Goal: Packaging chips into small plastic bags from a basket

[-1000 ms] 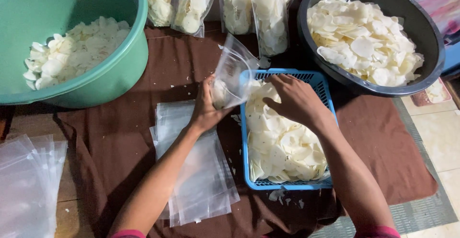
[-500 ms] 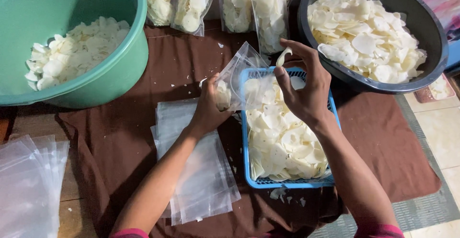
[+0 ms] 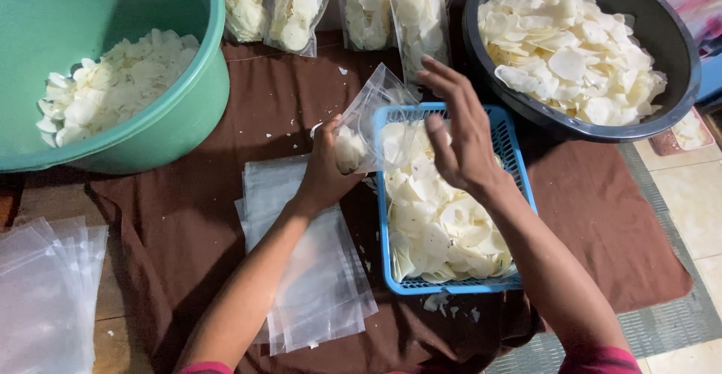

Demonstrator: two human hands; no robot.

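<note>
My left hand (image 3: 328, 169) grips a clear plastic bag (image 3: 370, 110) by its lower part, holding it tilted with its mouth toward the blue basket (image 3: 451, 287). A few pale chips lie in the bag's bottom. My right hand (image 3: 460, 137) hovers above the basket's far end, right beside the bag's mouth, with its fingers stretched out and apart. The basket is heaped with thin white chips (image 3: 436, 227).
A green basin (image 3: 180, 118) with chips stands at the far left, and a black basin (image 3: 681, 39) full of chips at the far right. Several filled bags (image 3: 361, 5) lean along the back. Empty bags (image 3: 308, 269) lie stacked under my left arm, more (image 3: 45, 291) at the left edge.
My right hand lifted from the basket with a chip pinched in its fingers, then swung to the bag's mouth and spread its fingers. My left hand kept hold of the bag.
</note>
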